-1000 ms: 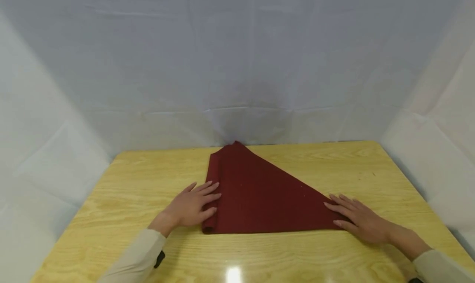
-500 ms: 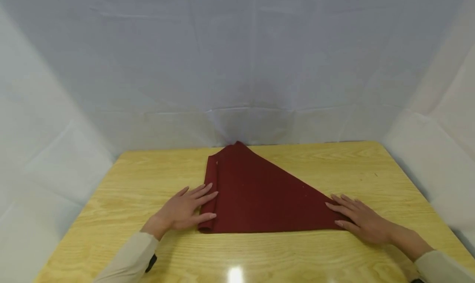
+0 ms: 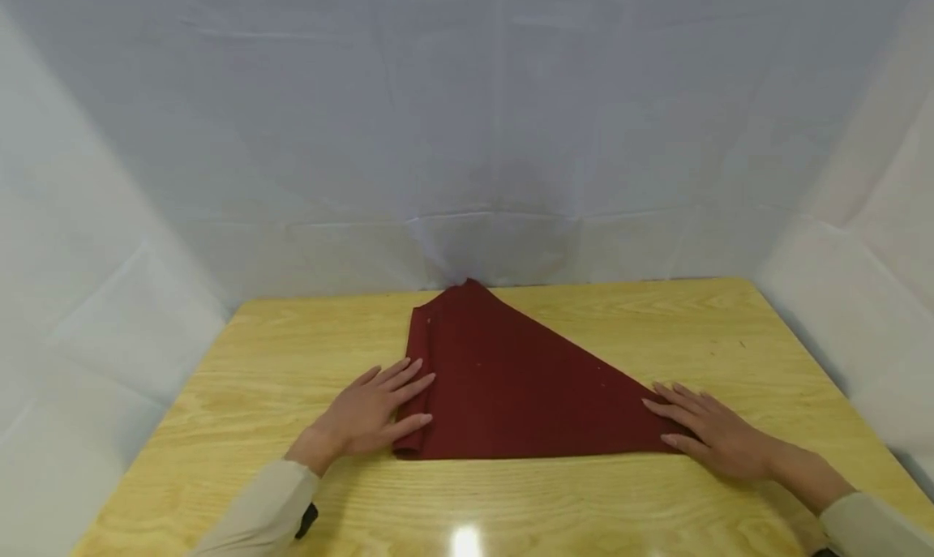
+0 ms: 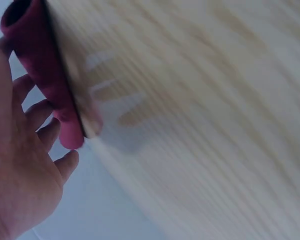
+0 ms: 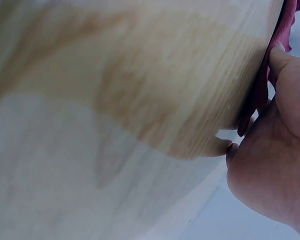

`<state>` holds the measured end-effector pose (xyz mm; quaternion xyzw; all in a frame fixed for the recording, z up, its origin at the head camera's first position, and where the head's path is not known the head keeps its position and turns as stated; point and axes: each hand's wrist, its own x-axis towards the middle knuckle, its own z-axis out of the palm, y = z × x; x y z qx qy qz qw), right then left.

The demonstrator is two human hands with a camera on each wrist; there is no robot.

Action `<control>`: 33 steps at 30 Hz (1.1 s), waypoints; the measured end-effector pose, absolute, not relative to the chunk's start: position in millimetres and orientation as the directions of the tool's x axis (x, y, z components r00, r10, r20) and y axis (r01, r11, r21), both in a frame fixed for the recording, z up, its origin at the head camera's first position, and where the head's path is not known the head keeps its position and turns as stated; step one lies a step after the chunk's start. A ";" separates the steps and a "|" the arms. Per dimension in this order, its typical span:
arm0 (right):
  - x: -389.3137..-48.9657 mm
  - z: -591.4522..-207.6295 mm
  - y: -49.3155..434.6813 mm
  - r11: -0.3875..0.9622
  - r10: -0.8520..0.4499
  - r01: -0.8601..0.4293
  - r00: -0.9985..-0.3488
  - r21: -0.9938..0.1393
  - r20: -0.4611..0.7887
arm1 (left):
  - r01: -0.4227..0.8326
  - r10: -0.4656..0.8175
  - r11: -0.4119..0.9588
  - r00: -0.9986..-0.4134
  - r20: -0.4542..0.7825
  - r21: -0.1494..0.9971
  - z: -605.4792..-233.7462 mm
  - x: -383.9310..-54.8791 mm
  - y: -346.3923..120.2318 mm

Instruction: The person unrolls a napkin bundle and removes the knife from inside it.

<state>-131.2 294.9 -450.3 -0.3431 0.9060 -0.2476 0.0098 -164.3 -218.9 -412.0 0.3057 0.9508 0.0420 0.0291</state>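
A dark red cloth [image 3: 518,387] lies on the wooden table, roughly triangular, with its left side turned over into a loose roll [image 3: 417,342]. My left hand [image 3: 365,411] rests on that roll with fingers spread and nearly straight. In the left wrist view the roll [image 4: 45,65] shows a hollow end, and the left hand [image 4: 25,160] lies along it. At the cloth's narrow right corner, my right hand [image 3: 718,435] lies flat, its fingertips on the fabric. The right wrist view shows the right hand [image 5: 275,150] against the thin cloth edge [image 5: 260,90].
The pale wooden table [image 3: 292,354] extends around the cloth on all sides. A white sheet hangs behind as a back wall [image 3: 467,135], and white side sheets [image 3: 73,297] stand left and right. The cloth's top point reaches the table's back edge.
The left hand shifted slightly left with the roll's edge, then a little back to the right. My right hand has stayed on the cloth's right corner.
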 end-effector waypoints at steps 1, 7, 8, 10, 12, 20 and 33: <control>-131.1 -450.4 294.7 0.641 -0.628 -0.618 -0.763 -0.455 0.153 | 0.586 0.591 0.804 -0.806 -0.024 0.099 -411.0 -164.5 -216.2; -132.1 -449.0 293.4 0.640 -0.629 -0.615 -0.764 -0.461 0.147 | 0.639 0.644 0.764 -0.763 -0.047 0.090 -410.2 -168.7 -198.3; -132.5 -448.9 293.2 0.641 -0.629 -0.614 -0.764 -0.460 0.145 | 0.646 0.651 0.759 -0.757 -0.057 0.084 -410.8 -169.5 -196.2; -133.1 -449.0 292.8 0.641 -0.629 -0.613 -0.764 -0.462 0.141 | 0.656 0.660 0.752 -0.748 -0.075 0.070 -412.1 -171.0 -193.3; -133.3 -449.6 292.7 0.643 -0.629 -0.614 -0.764 -0.457 0.141 | 0.660 0.662 0.749 -0.744 -0.091 0.055 -413.1 -171.9 -192.5; -131.9 -450.3 295.0 0.650 -0.626 -0.618 -0.765 -0.442 0.150 | 0.667 0.666 0.745 -0.742 -0.074 0.021 -416.3 -172.1 -199.5; -132.7 -448.6 293.2 0.648 -0.634 -0.619 -0.761 -0.444 0.136 | 0.641 0.642 0.767 -0.765 -0.052 0.032 -414.5 -174.7 -222.1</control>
